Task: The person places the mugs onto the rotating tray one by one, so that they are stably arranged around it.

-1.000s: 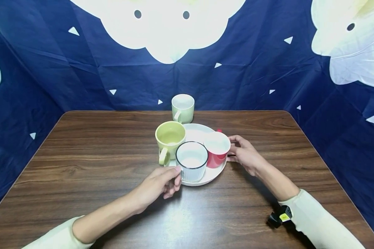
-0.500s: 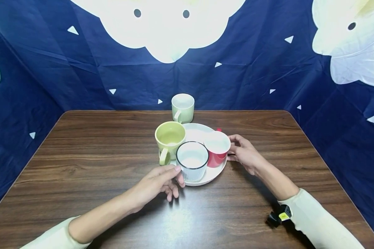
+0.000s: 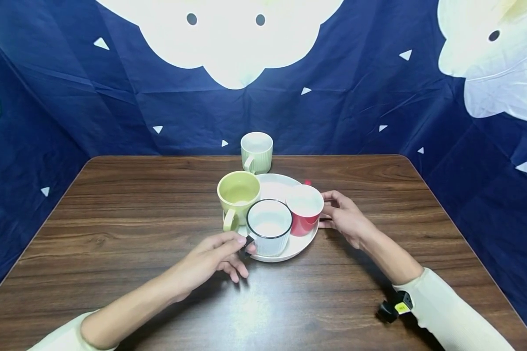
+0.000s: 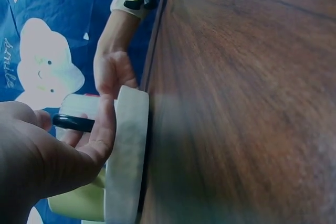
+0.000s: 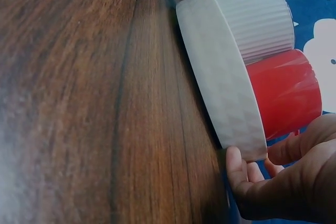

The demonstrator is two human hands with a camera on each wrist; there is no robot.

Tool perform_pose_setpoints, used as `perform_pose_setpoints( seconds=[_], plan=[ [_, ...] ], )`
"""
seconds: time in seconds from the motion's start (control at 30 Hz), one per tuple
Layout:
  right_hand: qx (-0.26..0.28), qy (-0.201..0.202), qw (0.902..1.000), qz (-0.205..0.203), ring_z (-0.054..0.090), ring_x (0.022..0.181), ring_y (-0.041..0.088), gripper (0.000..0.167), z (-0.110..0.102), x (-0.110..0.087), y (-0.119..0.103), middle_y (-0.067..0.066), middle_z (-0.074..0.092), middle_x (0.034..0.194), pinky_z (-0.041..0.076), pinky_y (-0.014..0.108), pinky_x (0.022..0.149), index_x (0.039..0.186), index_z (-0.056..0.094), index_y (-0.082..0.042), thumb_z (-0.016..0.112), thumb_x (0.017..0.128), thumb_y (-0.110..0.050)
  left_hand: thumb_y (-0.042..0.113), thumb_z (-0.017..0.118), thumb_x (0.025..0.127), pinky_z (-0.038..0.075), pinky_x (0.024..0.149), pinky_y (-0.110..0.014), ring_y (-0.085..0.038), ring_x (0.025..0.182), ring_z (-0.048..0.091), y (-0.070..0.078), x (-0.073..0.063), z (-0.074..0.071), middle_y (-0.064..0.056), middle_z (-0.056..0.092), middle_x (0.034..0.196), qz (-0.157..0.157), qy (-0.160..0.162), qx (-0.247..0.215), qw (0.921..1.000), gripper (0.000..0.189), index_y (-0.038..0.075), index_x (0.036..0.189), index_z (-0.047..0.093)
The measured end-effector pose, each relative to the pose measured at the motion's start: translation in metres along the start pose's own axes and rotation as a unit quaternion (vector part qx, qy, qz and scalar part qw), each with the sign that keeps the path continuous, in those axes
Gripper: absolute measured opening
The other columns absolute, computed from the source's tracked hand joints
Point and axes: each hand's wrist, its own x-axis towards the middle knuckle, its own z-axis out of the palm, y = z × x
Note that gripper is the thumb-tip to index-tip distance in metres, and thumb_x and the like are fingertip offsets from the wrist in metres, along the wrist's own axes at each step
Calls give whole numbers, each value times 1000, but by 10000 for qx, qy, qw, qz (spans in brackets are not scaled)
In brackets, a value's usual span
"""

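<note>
Two hands point(image 3: 214, 256) point(image 3: 346, 222) round a plate point(image 3: 273, 188), broad tabletop point(image 3: 97, 234) sideways

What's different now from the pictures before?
The left hand moved a little left and its fingers spread, uncovering the black handle of the white mug. Whether it fully let go, I can't tell. The right hand, tray and mugs stayed put.

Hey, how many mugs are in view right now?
4. On the white plate: the yellow-green mug at left, white black-rimmed mug at front, red mug at right. The pale green ribbed mug stands behind the plate. None appears hidden.
</note>
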Motion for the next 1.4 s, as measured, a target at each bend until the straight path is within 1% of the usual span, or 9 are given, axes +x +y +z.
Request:
perform_pose_setpoints(
  seconds=[0.1, 0.2, 0.33, 0.47, 0.67, 0.9, 1.07, 1.23, 1.4],
  plan=[
    [14, -30, 10000, -17, 71, 107, 16, 37, -1, -3, 0, 19, 57, 138, 67, 28, 93, 150, 44, 7, 52, 116, -5, 29, 55, 119, 67, 84, -33, -19, 93, 80, 1, -3, -4, -24, 73, 142, 31, 58, 89, 9999, 44, -9, 141, 64],
    [-8, -62, 10000, -35, 71, 109, 17, 38, -2, -7, 0, 18, 58, 137, 67, 29, 93, 151, 43, 7, 52, 116, -6, 24, 56, 118, 67, 85, -33, -20, 91, 80, 2, -7, -8, -27, 77, 132, 91, 140, 251, 9995, 42, -10, 141, 63],
    [8, -29, 10000, -3, 70, 109, 18, 37, -2, -13, 0, 17, 57, 135, 67, 28, 92, 151, 43, 7, 50, 116, -3, 17, 55, 118, 68, 83, -33, -19, 90, 81, 7, -10, -16, -26, 78, 121, 285, 241, 318, 9988, 38, -13, 139, 64],
    [59, -30, 10000, -5, 70, 109, 17, 37, -2, -19, 3, 15, 58, 132, 67, 27, 91, 150, 43, 8, 49, 115, 0, 15, 54, 118, 69, 79, -34, -18, 90, 81, 15, -12, -26, -22, 77, 126, 428, 321, 312, 9981, 37, -14, 137, 67],
    [72, -121, 9999, -39, 69, 108, 18, 38, -1, -28, 8, 16, 59, 133, 68, 29, 90, 151, 42, 9, 50, 115, 0, 15, 54, 117, 69, 77, -36, -20, 90, 82, 25, -11, -37, -22, 79, 129, 353, 393, 380, 9979, 36, -15, 132, 68],
    [99, -254, 9996, -67, 72, 106, 20, 40, 2, -36, 10, 19, 58, 136, 68, 31, 91, 151, 42, 10, 54, 114, 0, 17, 55, 118, 69, 78, -35, -18, 90, 81, 33, -7, -47, -14, 83, 110, 377, 475, 426, 9973, 37, -16, 124, 71],
    [162, -287, 9994, -106, 73, 104, 20, 43, 4, -38, 11, 19, 58, 131, 69, 32, 92, 150, 41, 11, 57, 111, 2, 20, 58, 118, 68, 77, -33, -18, 87, 80, 36, -4, -52, -12, 83, 100, 360, 504, 288, 9977, 33, -8, 115, 75],
    [200, -231, 9995, -102, 70, 104, 17, 47, 4, -37, 11, 19, 57, 131, 69, 32, 92, 150, 41, 10, 62, 109, 3, 19, 59, 117, 67, 76, -31, -17, 85, 80, 35, -1, -55, -8, 83, 96, 399, 542, 139, 9976, 27, 3, 107, 78],
    [207, -194, 9996, -68, 70, 103, 16, 50, 3, -34, 12, 21, 56, 134, 69, 31, 92, 151, 40, 9, 63, 107, 4, 18, 60, 117, 66, 74, -30, -16, 84, 80, 35, 1, -57, -8, 83, 96, 449, 614, 36, 9971, 26, 6, 103, 78]
  ],
)
